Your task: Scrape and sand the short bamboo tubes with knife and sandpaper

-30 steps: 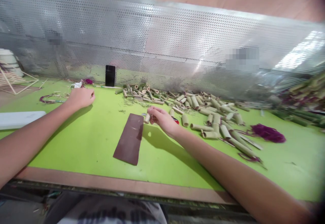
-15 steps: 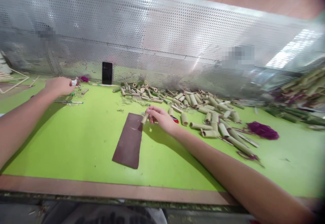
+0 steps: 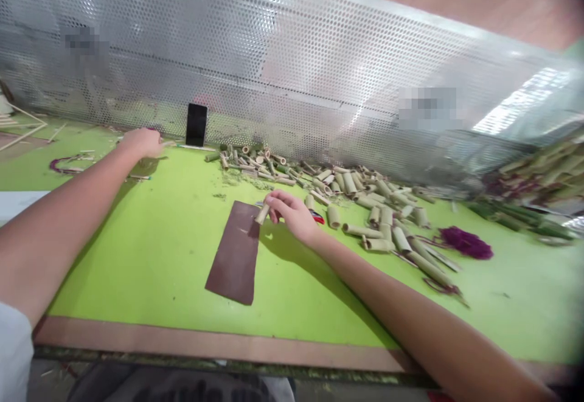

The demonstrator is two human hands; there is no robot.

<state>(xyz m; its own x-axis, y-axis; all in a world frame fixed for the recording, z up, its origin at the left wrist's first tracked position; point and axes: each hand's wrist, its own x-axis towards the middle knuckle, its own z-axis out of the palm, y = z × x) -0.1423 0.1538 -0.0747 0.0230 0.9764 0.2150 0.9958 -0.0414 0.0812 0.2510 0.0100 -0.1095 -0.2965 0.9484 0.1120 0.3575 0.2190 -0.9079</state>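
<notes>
My right hand (image 3: 292, 212) pinches a short bamboo piece (image 3: 262, 213) between thumb and fingers. It is held over the top right corner of a brown sheet that looks like sandpaper (image 3: 232, 256), lying flat on the green table. Toward the back left, my left hand (image 3: 143, 143) is stretched out low over the table with its fingers curled together. What it holds, if anything, is hidden. Beside my right hand lies a tool with a red handle (image 3: 317, 216), partly covered by that hand.
Many cut bamboo tubes (image 3: 349, 183) lie heaped at the back and right. A phone (image 3: 196, 125) leans on the perforated metal screen (image 3: 219, 43). Purple yarn (image 3: 465, 242) lies at the right, near leafy stalks (image 3: 542, 171). A stick frame (image 3: 27, 125) is at far left.
My left hand has moved to the right along the back of the table; the white scrap seen at its fingertips no longer shows. My right hand keeps holding the bamboo piece by the sheet.
</notes>
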